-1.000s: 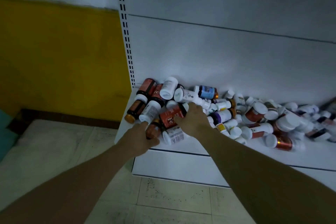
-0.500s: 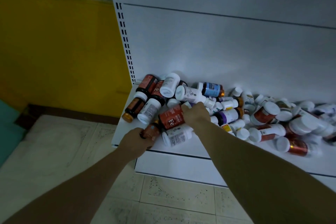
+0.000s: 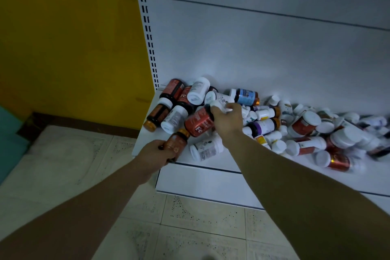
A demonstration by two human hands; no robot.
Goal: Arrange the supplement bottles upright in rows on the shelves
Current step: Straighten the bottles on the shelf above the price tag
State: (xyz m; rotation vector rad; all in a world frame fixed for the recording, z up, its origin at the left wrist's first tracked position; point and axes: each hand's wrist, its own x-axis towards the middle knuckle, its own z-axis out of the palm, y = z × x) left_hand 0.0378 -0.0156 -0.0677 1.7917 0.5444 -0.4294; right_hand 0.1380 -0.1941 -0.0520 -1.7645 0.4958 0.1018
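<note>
**A:** The supplement bottles (image 3: 295,129) are all on the lowest shelf (image 3: 144,140), heaped on their sides against the back panel (image 3: 232,48). I can't see one upright, so the whole job looks to be ahead of you.

**B:** You're working the left end of the heap. Your left hand (image 3: 156,154) has its fingers wrapped round the amber bottle (image 3: 176,142) at the shelf's front edge, orange cap pointing up into the pile.

**A:** Sensible pick. It sits on the outside with nothing lying across it, so it should come away without dragging others.

**B:** Your right hand (image 3: 226,120) is curled over the white-cap end of the red Fe bottle (image 3: 198,122). That one leans across its neighbours. Holding it by the top probably lets you tip it straight up.

**A:** Mind the white bottle (image 3: 207,148) just beside your right wrist. It's lying loose near the front lip, round things roll, and there's tiled floor (image 3: 190,217) below.

**B:** The front-left corner by the slotted upright (image 3: 147,27) shows bare shelf. That looks to me like the natural place to start a row.

**A:** Further right, the blue-label bottle (image 3: 245,96) and the purple-label bottle (image 3: 263,125) are tangled among small white ones. I'd leave those until the edge is tidy.
</note>
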